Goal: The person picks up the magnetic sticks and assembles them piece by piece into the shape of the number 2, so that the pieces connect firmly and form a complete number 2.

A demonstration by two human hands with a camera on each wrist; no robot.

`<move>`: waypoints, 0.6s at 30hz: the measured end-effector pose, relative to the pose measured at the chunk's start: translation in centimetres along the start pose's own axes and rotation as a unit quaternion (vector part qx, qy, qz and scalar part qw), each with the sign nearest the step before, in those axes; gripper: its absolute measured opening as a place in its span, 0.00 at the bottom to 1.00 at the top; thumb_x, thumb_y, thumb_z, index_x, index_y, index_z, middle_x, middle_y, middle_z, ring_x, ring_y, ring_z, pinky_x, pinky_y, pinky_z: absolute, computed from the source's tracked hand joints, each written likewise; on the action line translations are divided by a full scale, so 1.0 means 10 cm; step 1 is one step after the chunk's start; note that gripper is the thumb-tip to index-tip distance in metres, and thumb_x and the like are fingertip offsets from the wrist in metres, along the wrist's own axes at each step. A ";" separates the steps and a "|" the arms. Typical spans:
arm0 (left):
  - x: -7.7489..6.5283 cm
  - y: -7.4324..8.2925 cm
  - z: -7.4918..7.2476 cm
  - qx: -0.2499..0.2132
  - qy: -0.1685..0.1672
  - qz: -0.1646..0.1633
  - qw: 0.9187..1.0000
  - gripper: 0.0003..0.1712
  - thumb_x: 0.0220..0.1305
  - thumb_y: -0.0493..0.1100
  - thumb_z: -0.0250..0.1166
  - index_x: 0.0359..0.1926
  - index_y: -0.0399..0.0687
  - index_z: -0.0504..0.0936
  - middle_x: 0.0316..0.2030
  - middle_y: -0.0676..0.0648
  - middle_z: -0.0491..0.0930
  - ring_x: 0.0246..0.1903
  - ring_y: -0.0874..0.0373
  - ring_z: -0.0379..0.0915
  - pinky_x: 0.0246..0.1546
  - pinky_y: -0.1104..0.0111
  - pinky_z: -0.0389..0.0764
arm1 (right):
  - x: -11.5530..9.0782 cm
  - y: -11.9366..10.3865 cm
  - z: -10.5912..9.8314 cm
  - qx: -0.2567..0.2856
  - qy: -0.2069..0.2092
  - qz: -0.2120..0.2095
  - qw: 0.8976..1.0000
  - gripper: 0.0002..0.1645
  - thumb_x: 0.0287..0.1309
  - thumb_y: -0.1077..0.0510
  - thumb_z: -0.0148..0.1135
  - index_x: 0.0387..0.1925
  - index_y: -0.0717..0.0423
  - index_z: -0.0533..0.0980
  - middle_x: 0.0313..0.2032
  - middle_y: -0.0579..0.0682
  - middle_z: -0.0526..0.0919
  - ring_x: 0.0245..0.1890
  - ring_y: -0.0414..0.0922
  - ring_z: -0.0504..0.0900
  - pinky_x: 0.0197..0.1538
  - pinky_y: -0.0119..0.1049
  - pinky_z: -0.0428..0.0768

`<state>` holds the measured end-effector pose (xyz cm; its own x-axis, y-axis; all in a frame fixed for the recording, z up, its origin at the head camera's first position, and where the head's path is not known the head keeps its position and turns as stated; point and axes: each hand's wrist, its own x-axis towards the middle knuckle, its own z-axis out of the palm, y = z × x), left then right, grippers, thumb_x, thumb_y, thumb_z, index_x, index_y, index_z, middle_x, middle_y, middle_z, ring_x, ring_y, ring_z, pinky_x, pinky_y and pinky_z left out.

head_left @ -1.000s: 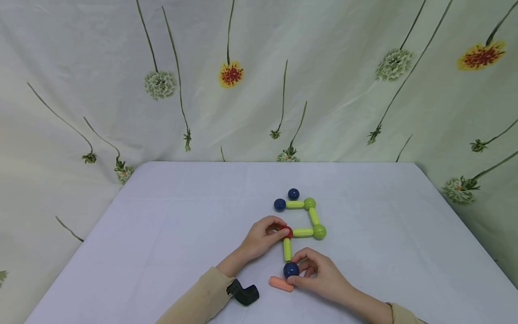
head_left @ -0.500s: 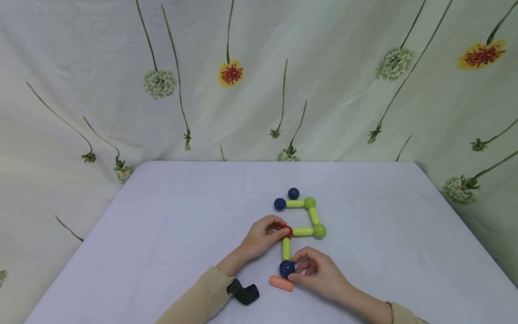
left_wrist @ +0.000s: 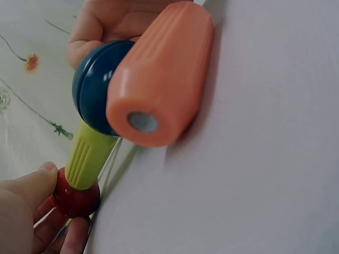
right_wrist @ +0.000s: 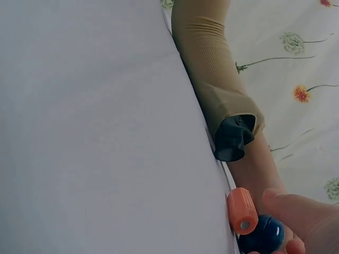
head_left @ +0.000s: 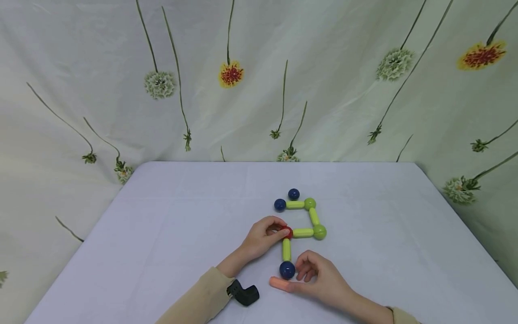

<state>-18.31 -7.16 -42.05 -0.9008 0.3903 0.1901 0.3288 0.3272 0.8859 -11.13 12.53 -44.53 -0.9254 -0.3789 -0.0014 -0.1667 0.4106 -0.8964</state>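
Magnetic sticks and balls form a chain on the table. My left hand (head_left: 259,239) pinches the red ball (head_left: 288,232) at its corner. A yellow-green stick (head_left: 286,250) runs from the red ball to a near blue ball (head_left: 287,270), which touches its end. Beside that ball lies an orange stick (left_wrist: 164,74), a grey metal disc in its end. My right hand (head_left: 323,280) is loosely curled, its thumb over the orange stick's right end in the head view. Its fingers sit just right of the blue ball without gripping it.
Further back, the chain continues through green balls (head_left: 319,232) and yellow-green sticks to another blue ball (head_left: 280,205). A loose blue ball (head_left: 293,194) lies behind it. A black wrist camera (head_left: 244,293) juts from the left sleeve (head_left: 202,294). White cloth covers the table (head_left: 182,216).
The near blue ball and its stick swung slightly left, up to the orange stick. My right hand let go of that ball, and its thumb moved down over the orange stick. The left hand stayed put.
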 end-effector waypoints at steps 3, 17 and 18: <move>0.00 0.00 0.00 0.002 0.000 -0.001 1.000 0.11 0.62 0.38 0.63 0.44 0.36 0.78 0.40 0.44 0.78 0.40 0.54 0.75 0.42 0.68 0.77 | -0.03 -0.02 0.02 -0.029 0.000 0.007 1.000 0.25 0.40 0.39 0.74 0.32 0.48 0.71 0.27 0.41 0.76 0.28 0.38 0.74 0.31 0.30 0.74; 0.00 -0.01 -0.01 -0.003 -0.005 0.002 1.000 0.11 0.62 0.38 0.63 0.44 0.35 0.78 0.39 0.44 0.78 0.40 0.54 0.75 0.41 0.68 0.77 | -0.08 -0.05 0.01 -0.062 -0.006 -0.021 0.998 0.22 0.40 0.41 0.74 0.29 0.47 0.73 0.25 0.39 0.75 0.26 0.35 0.71 0.31 0.28 0.72; 0.00 -0.01 -0.01 -0.004 -0.005 0.002 1.000 0.11 0.62 0.38 0.63 0.44 0.35 0.78 0.39 0.44 0.78 0.40 0.54 0.75 0.41 0.68 0.77 | -0.08 -0.05 0.01 -0.064 -0.006 -0.021 0.998 0.22 0.40 0.41 0.74 0.29 0.47 0.73 0.25 0.39 0.75 0.26 0.35 0.71 0.30 0.28 0.72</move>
<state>-18.40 -7.22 -42.11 -0.8967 0.4001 0.1896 0.3301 0.3189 0.8884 -10.30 12.50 -44.13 -0.9125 -0.4081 0.0290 -0.2483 0.4960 -0.8320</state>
